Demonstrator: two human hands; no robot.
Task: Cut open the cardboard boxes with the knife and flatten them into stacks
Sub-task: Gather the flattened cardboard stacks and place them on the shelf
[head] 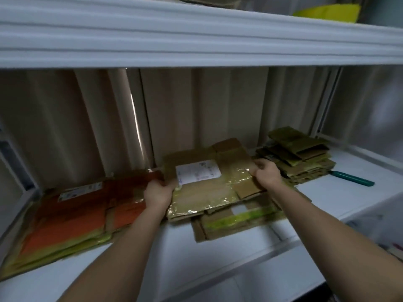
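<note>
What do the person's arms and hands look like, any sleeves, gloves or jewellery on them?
Both forearms are bare up to the frame's edge, so no sleeves show. The left hand and right hand are ungloved, and no watch, bracelet or ring is visible, though the picture is slightly blurred.

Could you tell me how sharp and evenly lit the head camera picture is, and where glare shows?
Head view: soft motion blur throughout, so the label on the flattened box is unreadable; glare glints off its clear tape; wide-angle bending curves the upper shelf edge; dim light, corners darker.
</note>
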